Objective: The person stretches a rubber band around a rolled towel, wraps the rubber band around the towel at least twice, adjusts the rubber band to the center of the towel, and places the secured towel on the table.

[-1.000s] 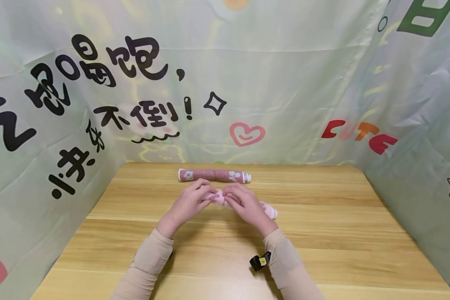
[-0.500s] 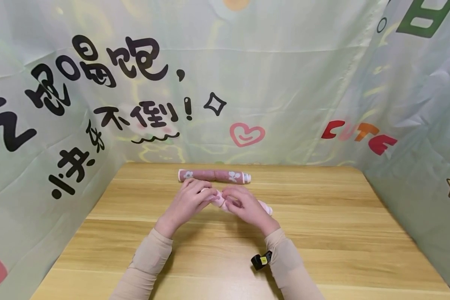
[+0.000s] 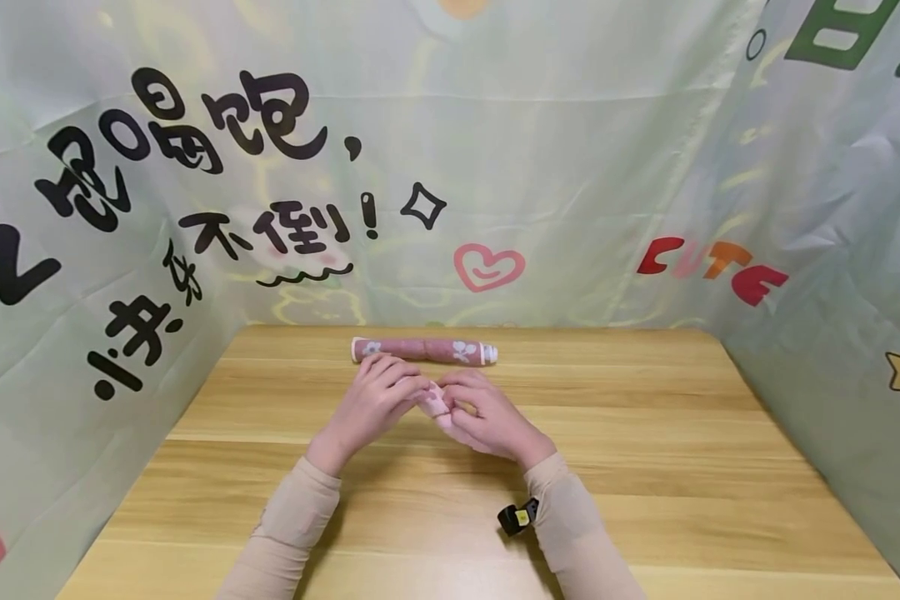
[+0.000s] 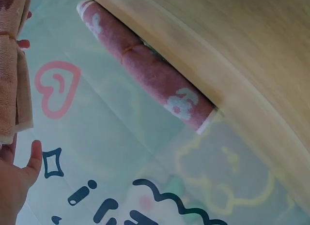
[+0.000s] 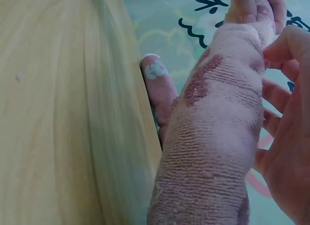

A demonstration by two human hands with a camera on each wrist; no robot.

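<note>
A pale pink rolled towel [image 3: 433,402] with darker patches is held up between both hands above the table. In the left wrist view a thin band [image 4: 6,37] runs round this towel. My left hand [image 3: 375,396] grips its left part. With thumb and fingers, my right hand [image 3: 491,414] pinches the roll near its middle; the right wrist view shows those fingertips against the towel's side. The right hand hides much of the towel's right end in the head view. Behind the hands lies a darker pink rolled towel [image 3: 423,350] with pale flowers, pinched in at its middle.
The wooden table [image 3: 645,467] stretches out on both sides of the arms. Printed cloth walls [image 3: 570,183] stand along its back and sides. A black strap device [image 3: 517,517] sits at the right forearm.
The pale towel's right end has swung toward me and now lies behind the right hand. Both hands keep nearly the same place, and the head view has shifted slightly.
</note>
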